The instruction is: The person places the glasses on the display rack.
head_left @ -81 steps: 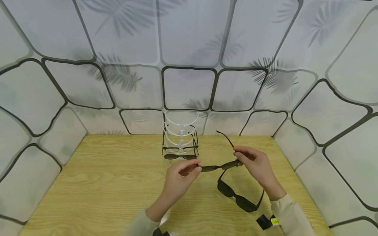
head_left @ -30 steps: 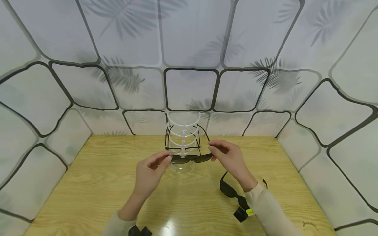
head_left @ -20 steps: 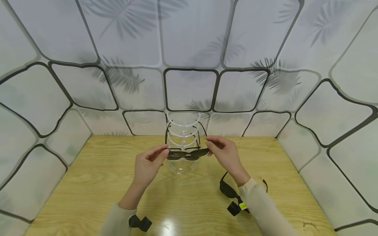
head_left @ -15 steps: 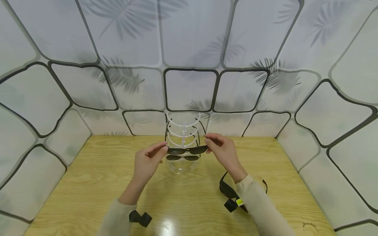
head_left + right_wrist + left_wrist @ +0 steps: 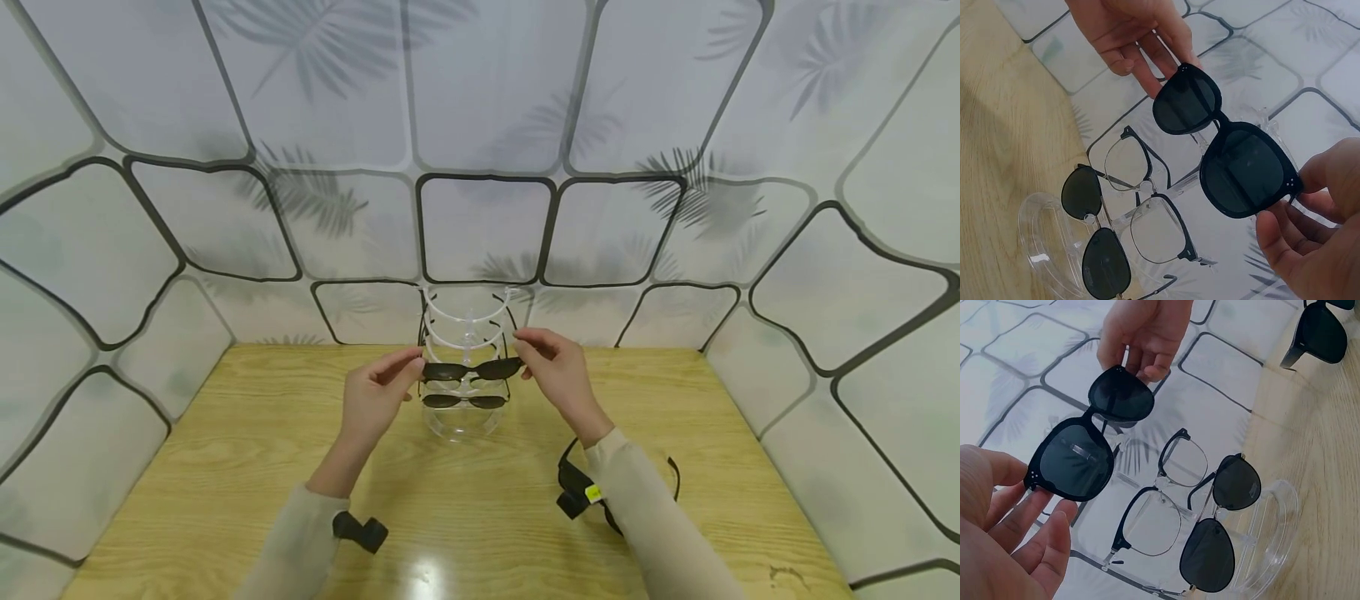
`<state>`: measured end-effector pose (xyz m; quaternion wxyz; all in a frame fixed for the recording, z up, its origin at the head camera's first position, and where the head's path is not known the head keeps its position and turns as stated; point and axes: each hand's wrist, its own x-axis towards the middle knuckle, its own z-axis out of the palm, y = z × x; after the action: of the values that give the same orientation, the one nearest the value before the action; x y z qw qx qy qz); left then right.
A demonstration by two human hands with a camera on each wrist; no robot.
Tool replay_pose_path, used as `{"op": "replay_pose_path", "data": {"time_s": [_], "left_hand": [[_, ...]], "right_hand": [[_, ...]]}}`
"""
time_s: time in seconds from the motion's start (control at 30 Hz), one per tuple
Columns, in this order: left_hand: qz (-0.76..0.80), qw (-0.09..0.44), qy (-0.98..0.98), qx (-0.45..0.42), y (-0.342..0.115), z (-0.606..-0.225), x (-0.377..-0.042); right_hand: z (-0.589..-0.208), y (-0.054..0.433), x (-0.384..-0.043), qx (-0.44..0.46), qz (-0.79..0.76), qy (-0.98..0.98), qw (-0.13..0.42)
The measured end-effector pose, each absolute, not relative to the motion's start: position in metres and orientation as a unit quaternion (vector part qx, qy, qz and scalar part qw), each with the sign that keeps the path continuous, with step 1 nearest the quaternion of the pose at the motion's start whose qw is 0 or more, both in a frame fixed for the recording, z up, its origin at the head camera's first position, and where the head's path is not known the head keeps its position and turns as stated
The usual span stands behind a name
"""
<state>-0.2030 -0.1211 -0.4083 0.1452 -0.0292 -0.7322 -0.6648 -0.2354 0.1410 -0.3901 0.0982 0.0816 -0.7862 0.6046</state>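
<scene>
Between my two hands I hold a pair of black sunglasses (image 5: 498,368) by its outer corners, lenses facing me. My left hand (image 5: 375,396) pinches the left corner, and my right hand (image 5: 558,371) pinches the right one. They are held in front of a clear display stand (image 5: 462,318) with stacked curved tiers. Lower on that stand sit clear-lens eyeglasses (image 5: 1154,519) with dark brows, and under them thin-framed sunglasses (image 5: 463,402). Whether the held pair touches the stand I cannot tell.
Another pair of black sunglasses (image 5: 573,477) lies on the wooden table (image 5: 247,467), partly hidden under my right forearm. A patterned backdrop (image 5: 480,225) rises behind the stand and along both sides. Small black cameras are strapped to both wrists.
My hands have brought the black sunglasses from the right over to the stand, then raised them past the thin-framed sunglasses and the clear-lens eyeglasses. The pair on the table stays put.
</scene>
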Motion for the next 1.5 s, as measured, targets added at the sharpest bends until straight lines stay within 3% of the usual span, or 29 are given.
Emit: {"op": "replay_pose_path", "data": {"time_s": [1.5], "left_hand": [[-0.657,0.165,-0.735,-0.022,-0.12,-0.413,-0.231]], "right_hand": [[-0.403,0.135,-0.257,0.092,0.586,-0.801,0.078]]}}
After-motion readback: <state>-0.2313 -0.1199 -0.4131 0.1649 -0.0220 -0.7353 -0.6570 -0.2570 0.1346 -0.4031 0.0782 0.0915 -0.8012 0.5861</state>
